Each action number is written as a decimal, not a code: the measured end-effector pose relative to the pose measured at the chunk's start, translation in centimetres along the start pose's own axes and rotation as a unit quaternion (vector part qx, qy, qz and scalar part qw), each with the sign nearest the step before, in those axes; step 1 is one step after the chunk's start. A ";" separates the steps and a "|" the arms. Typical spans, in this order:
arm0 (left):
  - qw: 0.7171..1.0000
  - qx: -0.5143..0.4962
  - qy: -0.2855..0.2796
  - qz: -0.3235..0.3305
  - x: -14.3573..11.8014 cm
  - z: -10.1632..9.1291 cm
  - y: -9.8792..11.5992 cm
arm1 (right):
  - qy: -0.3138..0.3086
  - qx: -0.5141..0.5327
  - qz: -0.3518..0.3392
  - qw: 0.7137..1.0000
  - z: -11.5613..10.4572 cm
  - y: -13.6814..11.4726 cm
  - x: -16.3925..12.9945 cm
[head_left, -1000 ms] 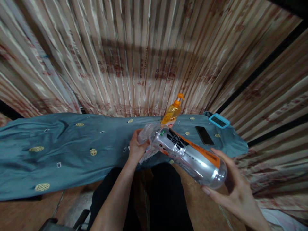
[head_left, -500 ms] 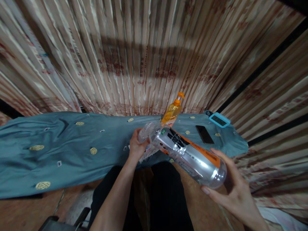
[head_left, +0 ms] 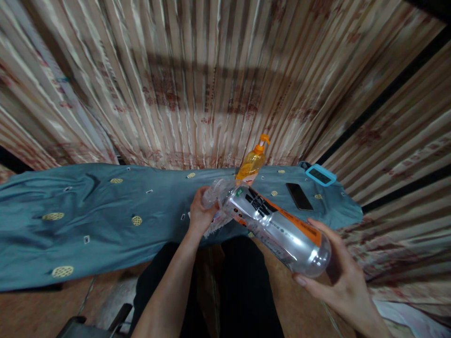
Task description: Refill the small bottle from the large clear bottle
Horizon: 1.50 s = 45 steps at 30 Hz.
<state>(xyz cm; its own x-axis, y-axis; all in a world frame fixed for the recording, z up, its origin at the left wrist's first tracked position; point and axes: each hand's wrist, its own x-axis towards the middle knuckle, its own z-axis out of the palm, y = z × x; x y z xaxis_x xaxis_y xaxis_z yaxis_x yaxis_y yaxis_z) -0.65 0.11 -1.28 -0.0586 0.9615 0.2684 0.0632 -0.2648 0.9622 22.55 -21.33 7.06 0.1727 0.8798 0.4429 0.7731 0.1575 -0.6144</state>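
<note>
My right hand (head_left: 334,277) cradles the base of a large clear plastic bottle (head_left: 278,225) with a silver, black and orange label. The bottle lies tilted, its neck pointing up and left over the table's front edge. My left hand (head_left: 200,215) grips the neck end of the bottle, together with something white and frayed that hangs below the fingers. The cap itself is hidden by my fingers.
A table under a blue-green patterned cloth (head_left: 105,220) runs across the view. On it stand an orange pump bottle (head_left: 252,162), a dark phone (head_left: 299,196) and a small device with a light blue frame (head_left: 320,174). Striped curtains (head_left: 211,80) hang behind.
The bottle and both hands have barely shifted; the view has drifted slightly.
</note>
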 end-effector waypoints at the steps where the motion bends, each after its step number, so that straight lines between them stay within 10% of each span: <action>1: 1.000 -0.001 -0.001 -0.001 0.0 0.0 0.0 | -0.001 0.003 0.001 1.000 0.0 0.0 0.0; 45: 1.000 0.013 -0.003 -0.001 0.1 -0.1 -0.2 | 0.010 -0.016 0.026 0.999 0.1 -0.3 -0.3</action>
<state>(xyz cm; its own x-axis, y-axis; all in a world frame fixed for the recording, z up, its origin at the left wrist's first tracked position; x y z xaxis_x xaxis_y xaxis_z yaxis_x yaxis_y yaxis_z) -0.76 0.26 -1.46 -0.0529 0.9623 0.2666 0.0890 -0.2614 0.9611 22.17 -21.58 7.09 0.2247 0.8770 0.4247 0.7825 0.0973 -0.6150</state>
